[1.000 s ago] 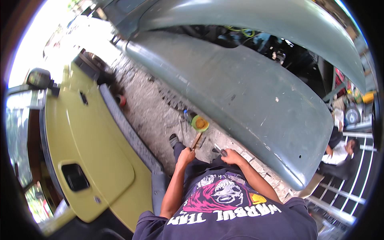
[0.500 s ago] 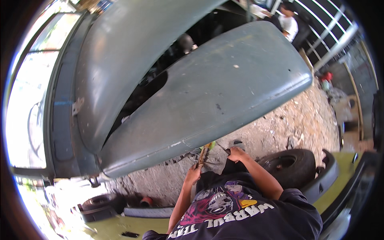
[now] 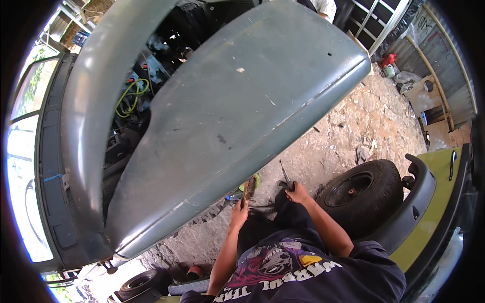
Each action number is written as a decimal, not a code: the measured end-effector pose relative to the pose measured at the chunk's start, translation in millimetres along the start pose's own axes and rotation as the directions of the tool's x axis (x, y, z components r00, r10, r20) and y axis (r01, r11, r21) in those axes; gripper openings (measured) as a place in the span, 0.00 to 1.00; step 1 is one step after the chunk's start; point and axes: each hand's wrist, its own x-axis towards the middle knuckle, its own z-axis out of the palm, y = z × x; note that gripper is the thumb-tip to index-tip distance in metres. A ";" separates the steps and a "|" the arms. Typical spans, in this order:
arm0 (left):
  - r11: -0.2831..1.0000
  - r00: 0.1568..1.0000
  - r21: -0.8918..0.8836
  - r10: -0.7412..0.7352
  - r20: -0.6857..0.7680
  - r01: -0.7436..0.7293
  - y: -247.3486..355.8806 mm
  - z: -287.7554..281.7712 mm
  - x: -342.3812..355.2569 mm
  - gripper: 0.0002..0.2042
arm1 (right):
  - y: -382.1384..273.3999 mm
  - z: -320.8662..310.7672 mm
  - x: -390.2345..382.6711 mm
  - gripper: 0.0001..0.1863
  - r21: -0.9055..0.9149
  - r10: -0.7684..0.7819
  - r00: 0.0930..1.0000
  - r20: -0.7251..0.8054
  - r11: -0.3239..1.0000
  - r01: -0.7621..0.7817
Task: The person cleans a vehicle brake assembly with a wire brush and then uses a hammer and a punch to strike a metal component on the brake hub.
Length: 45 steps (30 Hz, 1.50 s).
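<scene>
My left hand (image 3: 239,215) is closed around a wooden-handled brush (image 3: 247,188), its bristles facing right, just below the lower edge of the grey-green fender (image 3: 227,116). A little to the right, my right hand (image 3: 299,193) grips a thin metal-shafted tool (image 3: 285,170) that points up and away from me; its exact kind is too small to tell. Dark material shows beside those fingers. Behind the brush, a bright green item (image 3: 256,181) and a clear bottle with a blue cap (image 3: 233,196) are partly hidden.
Left of the fender, the raised hood (image 3: 96,111) leaves the engine bay with a yellow-green cable (image 3: 132,98) in view. A tyred wheel (image 3: 361,194) lies close on my right, beside a yellow-green vehicle (image 3: 429,192). Another person's white sleeve (image 3: 326,7) shows beyond the fender.
The view has shifted, so the fender sits further left and more of the engine bay shows. The tool in my right hand now points more steeply upward; both hands keep their holds.
</scene>
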 end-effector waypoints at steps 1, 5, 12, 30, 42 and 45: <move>0.998 0.999 0.044 0.042 -0.006 -0.042 -15.5 9.2 18.3 0.22 | 15.2 -3.4 10.1 0.12 -0.095 -0.033 0.998 -0.051 0.995 0.028; 0.951 0.959 0.232 0.243 -0.144 -0.206 -66.9 49.0 76.7 0.19 | 28.4 -22.4 50.1 0.16 -0.303 -0.130 0.972 -0.198 0.951 0.066; 0.839 0.863 0.372 0.479 -0.161 -0.397 -57.8 102.8 157.1 0.20 | 79.5 -35.7 151.0 0.16 -0.324 -0.191 0.934 -0.304 0.942 0.087; 0.700 0.698 0.348 0.699 -0.155 -0.624 -112.0 139.1 297.7 0.18 | 151.1 -28.6 356.7 0.16 -0.073 -0.226 0.841 -0.492 0.973 0.219; 0.738 0.732 0.273 0.665 -0.144 -0.617 -112.8 137.0 300.5 0.11 | 151.7 -15.4 401.1 0.12 -0.238 -0.451 0.697 -0.557 0.891 0.386; 0.764 0.753 0.126 0.645 -0.130 -0.633 -90.5 156.1 340.0 0.11 | 131.6 -42.1 428.6 0.14 -0.038 -0.284 0.822 -0.493 0.951 0.306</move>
